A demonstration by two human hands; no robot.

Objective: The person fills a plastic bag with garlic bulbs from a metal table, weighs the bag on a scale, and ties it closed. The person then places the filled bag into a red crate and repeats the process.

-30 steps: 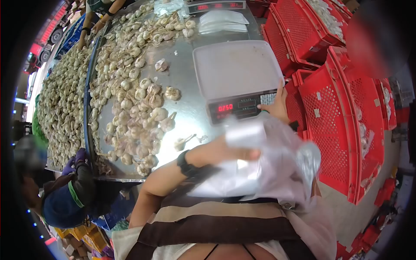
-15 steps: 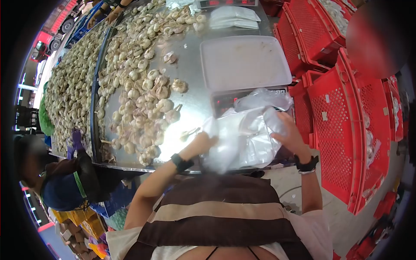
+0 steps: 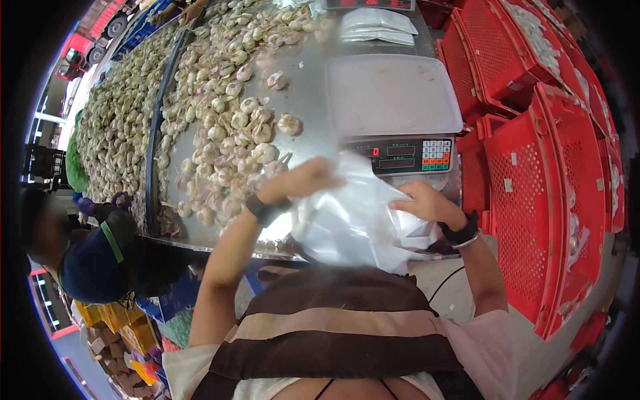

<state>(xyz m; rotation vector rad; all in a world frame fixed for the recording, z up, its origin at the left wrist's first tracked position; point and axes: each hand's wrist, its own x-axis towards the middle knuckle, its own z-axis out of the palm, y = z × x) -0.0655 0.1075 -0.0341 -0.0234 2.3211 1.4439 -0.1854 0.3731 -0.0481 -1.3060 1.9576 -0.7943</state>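
Note:
A white translucent plastic bag [image 3: 350, 217] spreads between my hands at the table's front edge, with more bag layers bunched beneath its right part. My right hand [image 3: 430, 202] pinches the bag's upper right side between thumb and fingers. My left hand [image 3: 308, 179], smeared by motion, is closed at the bag's upper left edge. Just beyond the bag stands a digital scale [image 3: 403, 155] showing a red 0, its white tray [image 3: 393, 97] holding nothing. Left of my left hand lies a heap of garlic bulbs [image 3: 230, 150] on the metal table [image 3: 303, 87].
Filled white bags [image 3: 379, 27] lie near a second scale [image 3: 370, 3] at the back. Red perforated crates [image 3: 523, 207] stand on the right. A blue divider bar [image 3: 157, 127] splits the garlic. A co-worker [image 3: 100, 260] in purple gloves works at the left.
My left hand has moved up with the bag's edge. The bag has come away from the scale's front, uncovering its display and keypad. My right hand has shifted slightly lower and left.

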